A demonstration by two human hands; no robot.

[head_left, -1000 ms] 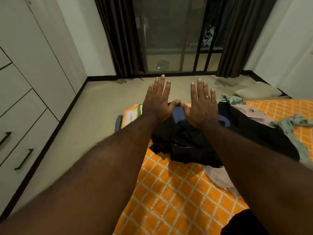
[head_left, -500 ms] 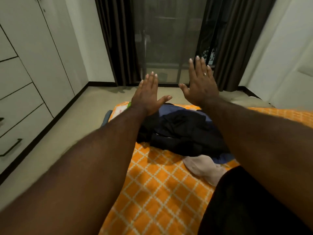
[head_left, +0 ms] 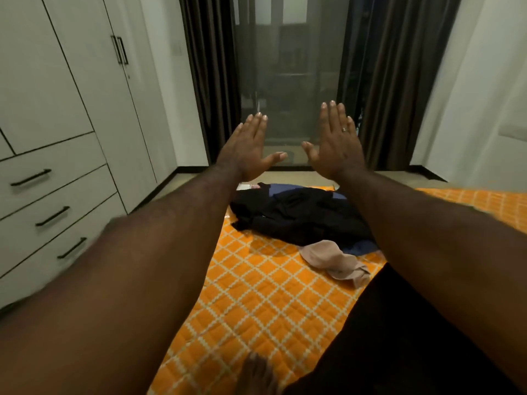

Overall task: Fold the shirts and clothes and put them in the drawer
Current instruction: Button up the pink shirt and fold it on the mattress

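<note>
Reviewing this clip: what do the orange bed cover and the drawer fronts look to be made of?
Orange bed cover: quilted fabric, matte; stitched pale lattice lines with slightly puffed diamonds between them. Drawer fronts: flat, smooth pale panels, probably laminate or painted board, low sheen; dark bar handles, likely metal, though blur leaves that open.

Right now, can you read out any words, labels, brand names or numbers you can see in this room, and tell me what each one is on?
No text can be read here.
White printed item at the far edge of the orange quilted bed cover, beside the heap of dark clothes: shows a pinkish patch, too small and blurred to read.
White wardrobe drawers, the pale pink garment and the ring on the right hand: no lettering visible.
</note>
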